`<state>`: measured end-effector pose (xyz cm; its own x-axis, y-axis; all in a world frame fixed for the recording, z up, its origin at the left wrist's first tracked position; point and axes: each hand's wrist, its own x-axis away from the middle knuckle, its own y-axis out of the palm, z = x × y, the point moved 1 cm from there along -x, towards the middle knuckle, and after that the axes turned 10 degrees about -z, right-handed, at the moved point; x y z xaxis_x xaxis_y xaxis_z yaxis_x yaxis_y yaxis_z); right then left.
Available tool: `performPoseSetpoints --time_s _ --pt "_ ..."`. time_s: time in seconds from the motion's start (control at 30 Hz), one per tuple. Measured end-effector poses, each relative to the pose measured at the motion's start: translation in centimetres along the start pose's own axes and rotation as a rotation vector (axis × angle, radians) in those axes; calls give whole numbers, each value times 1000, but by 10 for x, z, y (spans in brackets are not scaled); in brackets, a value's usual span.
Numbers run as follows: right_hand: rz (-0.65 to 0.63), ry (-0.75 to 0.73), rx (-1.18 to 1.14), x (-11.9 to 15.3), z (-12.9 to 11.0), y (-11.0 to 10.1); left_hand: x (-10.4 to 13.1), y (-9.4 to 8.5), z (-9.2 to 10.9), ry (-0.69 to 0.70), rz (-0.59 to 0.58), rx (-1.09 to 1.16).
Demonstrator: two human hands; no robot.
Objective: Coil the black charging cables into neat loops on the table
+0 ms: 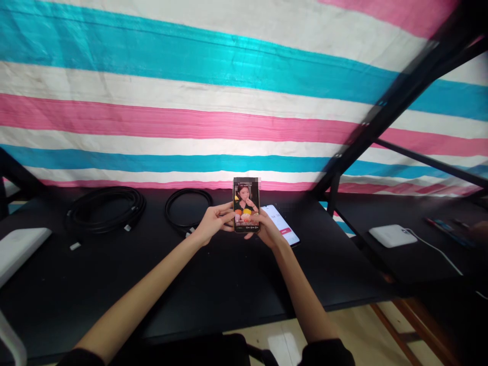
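A smartphone (246, 206) is held upright above the black table, its lit screen facing me with a picture of a person and colourful items on it. My left hand (213, 222) grips its left side, fingers closed around the edge. On the other side my right hand (270, 230) holds the right edge, its thumb over the lower screen. Behind my right hand a second phone (284, 226) lies on the table, showing a white screen with a red button; part of it is hidden by that hand.
Coiled black cables (104, 209) and a smaller black cable loop (166, 209) lie on the black table (183, 295). A white device (23, 249) sits at the left edge. Rightward, a white power bank (392, 236) with a cable rests on another table. A striped sheet (190, 122) hangs behind.
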<state>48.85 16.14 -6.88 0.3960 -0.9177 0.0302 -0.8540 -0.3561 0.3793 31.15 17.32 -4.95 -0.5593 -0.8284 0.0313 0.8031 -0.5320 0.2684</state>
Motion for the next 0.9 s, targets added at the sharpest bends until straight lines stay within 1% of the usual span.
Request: performPoseSetpoints --time_s 0.17,0.47,0.6,0.9 --pt "23 -21 -1 1 3 0 1 -1 -2 7 -17 3" --pt "27 -28 -17 1 3 -1 1 -1 -1 -8 3 2" --pt "17 -33 -25 1 4 -1 1 -2 -1 -6 -6 -3" --pt "36 -9 24 0 0 2 3 1 3 -17 5 -5"
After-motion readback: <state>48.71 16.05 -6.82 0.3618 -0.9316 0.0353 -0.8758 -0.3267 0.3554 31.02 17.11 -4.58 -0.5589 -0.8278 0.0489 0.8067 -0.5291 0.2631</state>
